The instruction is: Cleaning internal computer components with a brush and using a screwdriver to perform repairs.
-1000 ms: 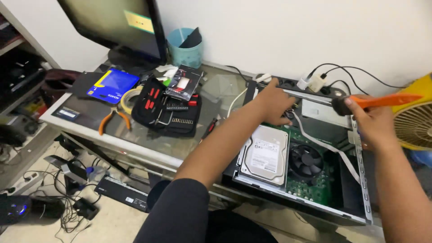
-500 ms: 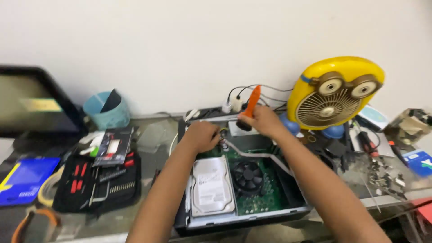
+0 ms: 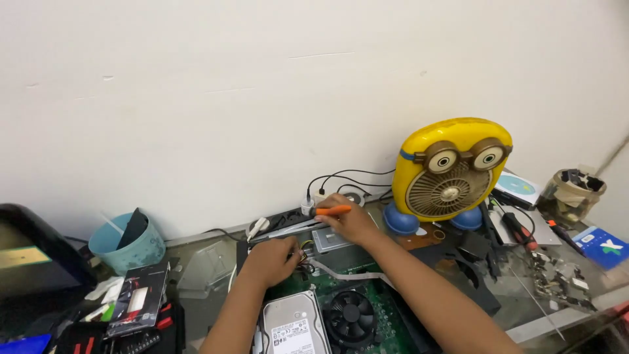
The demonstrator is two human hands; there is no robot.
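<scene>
An opened computer case [image 3: 244,250] lies on the glass desk, with a green circuit board [image 3: 382,328], a black cooling fan [image 3: 350,315] and a silver hard drive [image 3: 291,325] inside. My left hand [image 3: 274,259] presses down among coloured wires at the case's far end. My right hand [image 3: 352,222] grips an orange-handled screwdriver [image 3: 331,210], its handle pointing left, above a small grey metal box [image 3: 329,240] at the case's back. A flat grey ribbon cable [image 3: 346,275] runs between both hands.
A yellow cartoon-faced desk fan [image 3: 452,170] stands right of the case. A blue cup [image 3: 126,244] and a black tool kit [image 3: 134,308] sit left, by a dark monitor [image 3: 33,259]. Loose parts, a red-handled screwdriver [image 3: 519,229] and a jar [image 3: 570,190] crowd the right.
The view has swung right and upward, so the wall fills more of it. The case sits lower in the picture. The screwdriver has tipped from pointing up to lying nearly level.
</scene>
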